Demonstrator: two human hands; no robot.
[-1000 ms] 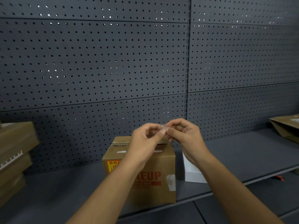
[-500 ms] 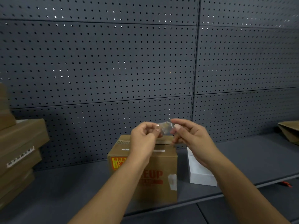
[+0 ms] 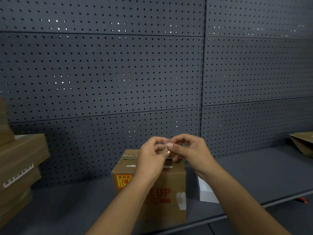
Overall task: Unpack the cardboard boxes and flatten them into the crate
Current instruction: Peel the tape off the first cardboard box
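Observation:
A brown cardboard box [image 3: 169, 192] with red lettering and a yellow-red label stands closed on the dark shelf [image 3: 254, 175], low in the middle. Above its top, my left hand [image 3: 150, 156] and my right hand [image 3: 188, 150] meet, fingertips pinched together on a small crumpled piece of clear tape [image 3: 166, 146]. Both hands are held a little above the box, and my forearms hide part of its front. No crate is in view.
A small white box [image 3: 205, 192] stands just right of the cardboard box. A stack of brown boxes [image 3: 18, 170] sits at the left edge. Flattened brown cardboard [image 3: 303, 141] lies at the far right. A dark pegboard wall [image 3: 118, 73] backs the shelf.
The tape piece, held stretched between my fingers half a second ago, is now bunched smaller as my hands have drawn together. The view has shifted slightly.

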